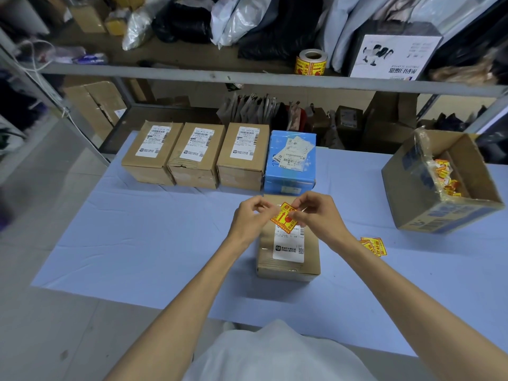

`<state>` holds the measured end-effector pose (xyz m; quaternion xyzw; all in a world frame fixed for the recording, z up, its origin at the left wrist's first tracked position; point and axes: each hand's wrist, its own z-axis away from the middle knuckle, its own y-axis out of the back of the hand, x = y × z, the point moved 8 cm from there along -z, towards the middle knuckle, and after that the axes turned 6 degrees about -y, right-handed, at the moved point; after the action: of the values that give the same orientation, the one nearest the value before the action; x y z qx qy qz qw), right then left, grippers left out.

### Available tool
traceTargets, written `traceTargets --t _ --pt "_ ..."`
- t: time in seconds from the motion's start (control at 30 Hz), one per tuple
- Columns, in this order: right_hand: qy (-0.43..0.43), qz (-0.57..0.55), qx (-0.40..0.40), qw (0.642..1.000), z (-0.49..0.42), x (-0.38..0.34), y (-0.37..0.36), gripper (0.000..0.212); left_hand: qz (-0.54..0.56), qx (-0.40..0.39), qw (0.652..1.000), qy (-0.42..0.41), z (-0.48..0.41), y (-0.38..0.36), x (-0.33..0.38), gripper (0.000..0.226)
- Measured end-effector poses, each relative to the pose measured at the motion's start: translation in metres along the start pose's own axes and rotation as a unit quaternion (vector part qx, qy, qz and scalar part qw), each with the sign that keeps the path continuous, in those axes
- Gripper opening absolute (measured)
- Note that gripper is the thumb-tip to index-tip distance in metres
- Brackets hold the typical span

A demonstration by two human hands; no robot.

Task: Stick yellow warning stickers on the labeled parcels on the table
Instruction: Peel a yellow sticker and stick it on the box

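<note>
A brown labeled parcel [288, 266] lies on the blue table [154, 243] right in front of me. Just above its far end I hold a yellow and red warning sticker [283, 219]. My left hand [251, 215] pinches the sticker's upper left edge and my right hand [316, 213] pinches its right side. Three more brown labeled parcels [154, 154] [196, 158] [243, 156] and a blue labeled parcel [291, 163] stand in a row at the back of the table.
Loose yellow stickers [373, 246] lie on the table to the right of the parcel. An open cardboard box [439, 185] holding sticker scraps stands at the far right. A sticker roll [311, 61] sits on the shelf above, among bags and boxes.
</note>
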<state>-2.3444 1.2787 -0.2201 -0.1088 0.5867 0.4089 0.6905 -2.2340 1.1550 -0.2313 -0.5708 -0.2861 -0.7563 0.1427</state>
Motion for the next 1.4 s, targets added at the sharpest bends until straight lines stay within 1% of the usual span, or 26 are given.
traceTargets --t 0.03,0.07,0.17,0.23,0.3,0.37,0.4,0.43,0.5,0.6,0.63,0.7,0.8,0.97,1.03,1.13,1.23,1.33,1.4 --pt "0.005 0.005 -0.002 1.000 0.000 -0.001 0.000 0.012 -0.009 -0.010 1.000 -0.014 0.000 -0.003 0.004 0.007" --pt "0.009 0.009 -0.006 1.000 0.000 -0.002 -0.001 0.012 -0.014 -0.010 1.000 -0.021 -0.001 -0.004 0.005 0.008" --pt "0.014 0.019 -0.006 1.000 -0.001 -0.002 0.000 0.012 -0.021 -0.003 1.000 -0.019 -0.003 -0.002 0.004 0.009" --pt "0.013 0.021 0.008 1.000 -0.002 0.000 0.002 0.013 -0.020 -0.009 1.000 -0.018 -0.004 -0.003 0.003 0.009" --pt "0.006 0.019 0.033 0.999 -0.001 0.001 0.003 0.023 -0.016 -0.002 1.000 -0.010 -0.005 -0.002 0.002 0.009" --pt "-0.014 0.011 0.057 0.998 0.000 0.005 0.004 0.044 0.006 0.010 1.000 0.004 -0.008 -0.002 -0.001 0.008" --pt "-0.025 0.005 0.068 0.997 0.000 0.007 0.005 0.050 0.021 0.014 1.000 0.013 -0.009 -0.002 -0.003 0.008" --pt "-0.036 0.000 0.078 0.996 0.000 0.009 0.008 0.050 0.033 0.015 0.999 0.022 -0.010 -0.001 -0.004 0.008" --pt "-0.055 -0.014 0.078 0.995 -0.002 0.014 0.011 0.039 0.055 0.015 0.998 0.042 -0.009 -0.001 -0.007 0.010" --pt "-0.061 -0.045 0.029 0.997 -0.002 0.014 0.007 0.010 0.076 0.019 0.995 0.058 -0.007 -0.001 -0.010 0.012" --pt "-0.058 -0.054 0.017 0.997 -0.001 0.013 0.005 0.003 0.080 0.019 0.995 0.061 -0.006 -0.001 -0.011 0.013" --pt "-0.060 -0.064 0.013 0.996 0.000 0.014 0.005 0.008 0.081 0.022 0.994 0.067 -0.006 -0.002 -0.013 0.014" --pt "-0.068 -0.068 0.015 0.995 -0.001 0.016 0.004 0.010 0.083 0.027 0.993 0.080 -0.006 -0.002 -0.016 0.015" --pt "-0.062 -0.039 0.014 0.997 -0.001 0.020 0.005 0.015 0.071 0.007 0.994 0.086 -0.005 -0.006 -0.021 0.015" --pt "-0.066 -0.012 0.026 0.997 0.000 0.024 0.005 0.018 0.051 0.005 0.995 0.081 -0.005 -0.008 -0.022 0.015" --pt "-0.070 0.007 0.037 0.997 0.001 0.028 0.005 0.017 0.022 0.009 0.997 0.072 -0.004 -0.010 -0.025 0.010" --pt "-0.060 0.005 0.049 0.997 0.005 0.030 0.007 0.012 0.026 0.004 0.998 0.063 -0.001 -0.014 -0.029 0.007" --pt "-0.056 -0.006 0.054 0.997 0.011 0.034 0.008 0.013 -0.002 0.025 0.999 0.046 0.001 -0.013 -0.027 0.008" --pt "-0.068 -0.014 0.055 0.996 0.013 0.038 0.008 0.013 -0.007 0.030 0.998 0.049 0.002 -0.014 -0.029 0.007"
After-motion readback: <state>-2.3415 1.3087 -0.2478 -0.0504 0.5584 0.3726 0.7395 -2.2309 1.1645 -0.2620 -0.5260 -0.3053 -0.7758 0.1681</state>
